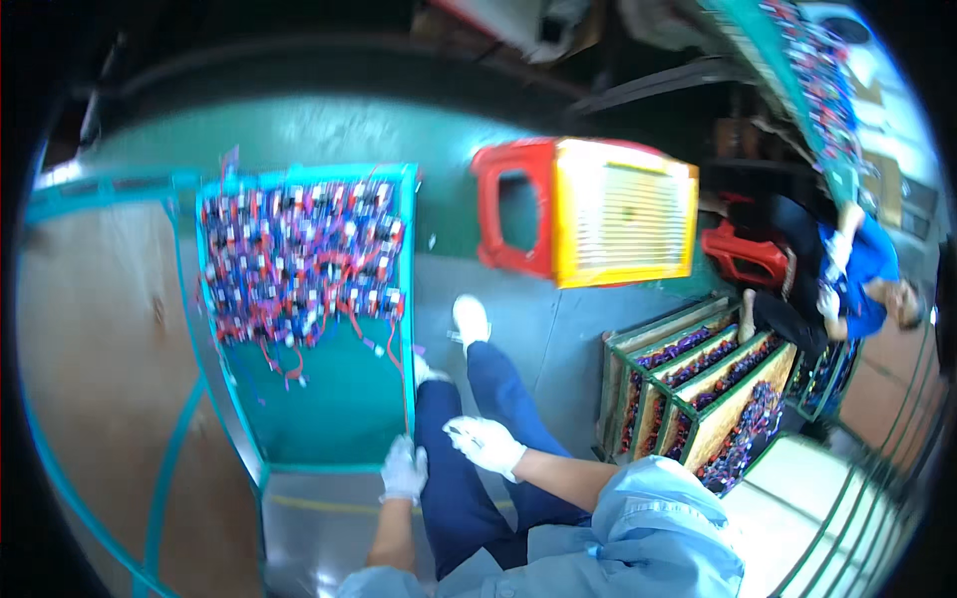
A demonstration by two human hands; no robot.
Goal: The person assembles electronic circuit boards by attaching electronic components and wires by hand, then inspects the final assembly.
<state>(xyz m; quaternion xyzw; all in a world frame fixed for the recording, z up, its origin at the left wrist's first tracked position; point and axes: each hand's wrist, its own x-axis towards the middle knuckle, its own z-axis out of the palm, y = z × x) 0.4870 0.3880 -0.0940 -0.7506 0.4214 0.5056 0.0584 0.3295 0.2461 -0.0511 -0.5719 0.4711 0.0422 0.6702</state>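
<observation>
My left hand (403, 472), in a white glove, is at the near right corner of a green tray (319, 419) with a turquoise rim. Its fingers are blurred against the rim, so I cannot make out whether they grip it. Rows of small wired parts (304, 254) in purple, red, white and black cover the far part of the tray, and some red wires trail onto the bare green surface. My right hand (484, 447), also gloved in white, hovers over my dark blue trouser leg. Its fingers are loosely bent with gaps between them, and I see nothing held.
A red and yellow plastic stool (623, 214) stands ahead. To the right, several boards of wired parts (688, 384) stand in a green rack, beside a seated co-worker in blue (867, 264). A brown panel in a turquoise frame (110, 379) lies left. White panels (797, 498) are near right.
</observation>
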